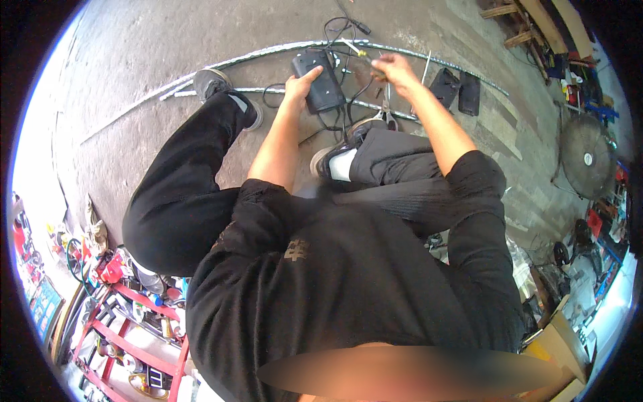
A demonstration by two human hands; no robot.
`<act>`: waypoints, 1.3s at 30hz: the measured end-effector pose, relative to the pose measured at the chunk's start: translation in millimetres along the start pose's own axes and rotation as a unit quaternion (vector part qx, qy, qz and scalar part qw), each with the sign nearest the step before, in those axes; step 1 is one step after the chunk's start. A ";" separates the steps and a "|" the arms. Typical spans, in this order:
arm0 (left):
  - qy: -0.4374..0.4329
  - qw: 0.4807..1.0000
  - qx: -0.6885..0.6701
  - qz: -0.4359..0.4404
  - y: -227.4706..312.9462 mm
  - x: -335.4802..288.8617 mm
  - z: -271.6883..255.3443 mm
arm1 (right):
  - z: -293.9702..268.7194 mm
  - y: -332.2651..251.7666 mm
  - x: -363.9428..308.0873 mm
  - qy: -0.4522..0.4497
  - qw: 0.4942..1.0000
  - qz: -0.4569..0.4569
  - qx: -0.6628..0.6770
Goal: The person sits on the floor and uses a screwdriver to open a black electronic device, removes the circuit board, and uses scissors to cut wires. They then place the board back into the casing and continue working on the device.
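My left hand (303, 87) is closed around the near-left side of a black box-shaped power adapter (320, 87), thumb lying on its top face. Cables run out of both its ends, and a black plug (362, 27) lies on the floor beyond it. To the right, my right hand (395, 71) grips a screwdriver (362, 53) with a yellowish handle, its pale shaft pointing up and left, apart from the adapter's face. Motion blurs the right fingertips a little. A pair of scissors (388, 112) lies by my right shoe.
Long silvery twisted rods (268, 50) cross the floor around the adapter. Two flat black panels (469, 94) lie to the right. A round fan (588, 157) stands further right. Red metal racks (127, 335) with assorted tools are at lower left; a cardboard box (559, 342) sits at lower right.
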State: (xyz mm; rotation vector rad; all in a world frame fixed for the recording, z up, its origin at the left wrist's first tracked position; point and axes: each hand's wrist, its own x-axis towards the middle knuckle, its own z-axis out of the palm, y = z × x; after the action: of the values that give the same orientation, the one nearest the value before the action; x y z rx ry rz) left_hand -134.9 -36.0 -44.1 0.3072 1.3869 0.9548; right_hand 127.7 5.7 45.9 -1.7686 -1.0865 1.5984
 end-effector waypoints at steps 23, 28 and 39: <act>-0.014 1.000 -0.017 0.019 -10.7 1.2 -4.0 | 110.5 16.7 -29.7 -0.060 0.871 -0.349 -0.340; 0.002 0.999 0.021 0.031 -8.5 1.9 -5.5 | 110.4 3.3 -0.4 0.010 0.913 -0.300 -0.277; -0.005 0.999 0.046 0.025 8.4 -21.4 4.1 | 119.3 -6.9 42.1 -0.071 0.941 -0.206 -0.259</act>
State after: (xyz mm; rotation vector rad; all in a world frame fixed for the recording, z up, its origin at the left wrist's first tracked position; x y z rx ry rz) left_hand -132.1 -44.8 -22.7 0.4177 1.4231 0.9309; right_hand 9.1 28.0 7.3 -1.5834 -1.9428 1.2637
